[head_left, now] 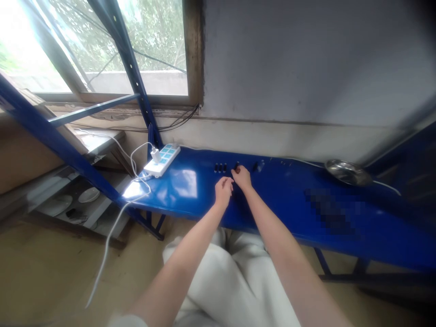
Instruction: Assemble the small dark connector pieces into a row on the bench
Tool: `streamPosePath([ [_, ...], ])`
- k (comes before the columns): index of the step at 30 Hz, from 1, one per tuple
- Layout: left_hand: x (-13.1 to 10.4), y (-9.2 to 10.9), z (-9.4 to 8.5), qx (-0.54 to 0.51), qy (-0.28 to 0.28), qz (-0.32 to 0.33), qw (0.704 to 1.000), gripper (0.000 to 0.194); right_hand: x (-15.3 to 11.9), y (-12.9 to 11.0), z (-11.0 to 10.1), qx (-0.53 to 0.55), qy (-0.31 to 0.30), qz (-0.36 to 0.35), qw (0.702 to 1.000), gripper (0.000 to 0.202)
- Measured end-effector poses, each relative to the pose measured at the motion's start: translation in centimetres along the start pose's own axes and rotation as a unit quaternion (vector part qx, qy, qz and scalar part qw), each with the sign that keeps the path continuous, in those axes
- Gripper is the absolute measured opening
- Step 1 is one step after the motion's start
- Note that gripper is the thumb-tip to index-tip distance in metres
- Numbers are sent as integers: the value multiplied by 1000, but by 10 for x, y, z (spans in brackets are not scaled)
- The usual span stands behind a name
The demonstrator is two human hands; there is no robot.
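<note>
Both my arms reach forward over a glossy blue bench [184, 190]. My left hand [223, 190] is curled with its fingers bent down onto the bench top; whether it holds anything is hidden. My right hand [241, 176] lies just beyond it, fingertips pinched at a small dark part [235, 167]. A short row of small dark parts [220, 167] stands on the bench just left of the right hand, and more tiny dark parts [258, 166] lie to its right.
A white power strip [162, 159] with a plugged-in charger and white cable [112, 227] sits at the bench's left end. A metal bowl [347, 172] rests at the right. Blue shelving struts [132, 77] cross the window; dishes [88, 194] lie on a low shelf at left.
</note>
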State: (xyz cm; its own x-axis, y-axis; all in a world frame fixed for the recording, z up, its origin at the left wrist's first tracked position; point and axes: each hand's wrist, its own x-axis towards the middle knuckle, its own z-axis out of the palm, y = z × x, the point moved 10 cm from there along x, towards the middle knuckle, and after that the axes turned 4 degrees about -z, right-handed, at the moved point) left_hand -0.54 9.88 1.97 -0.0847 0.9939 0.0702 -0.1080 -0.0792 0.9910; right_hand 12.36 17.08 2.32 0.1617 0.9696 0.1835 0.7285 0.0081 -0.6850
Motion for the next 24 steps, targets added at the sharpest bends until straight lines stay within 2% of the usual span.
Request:
streamPosePath([
  [4,-1,2,3,5,-7,-4,1000,25,-23,0,-23,25,40,-37,998,26],
  [8,-1,4,9,22,-22,-11,999,34,-45,8,-34,6,69,-49,996,27],
  [12,-3,6,11,37,-29,-13,999,42,-57,5,-36,-39,85,-92,991,25],
  [16,-4,10,10,42,-34,8,999,46,-62,-6,-33,-115,75,-125,983,21],
  [20,-1,7,12,52,-46,25,997,37,-65,-16,-30,-159,64,-148,974,20],
  [24,3,1,10,59,-35,28,997,28,-67,-18,-31,-144,71,-160,974,23],
])
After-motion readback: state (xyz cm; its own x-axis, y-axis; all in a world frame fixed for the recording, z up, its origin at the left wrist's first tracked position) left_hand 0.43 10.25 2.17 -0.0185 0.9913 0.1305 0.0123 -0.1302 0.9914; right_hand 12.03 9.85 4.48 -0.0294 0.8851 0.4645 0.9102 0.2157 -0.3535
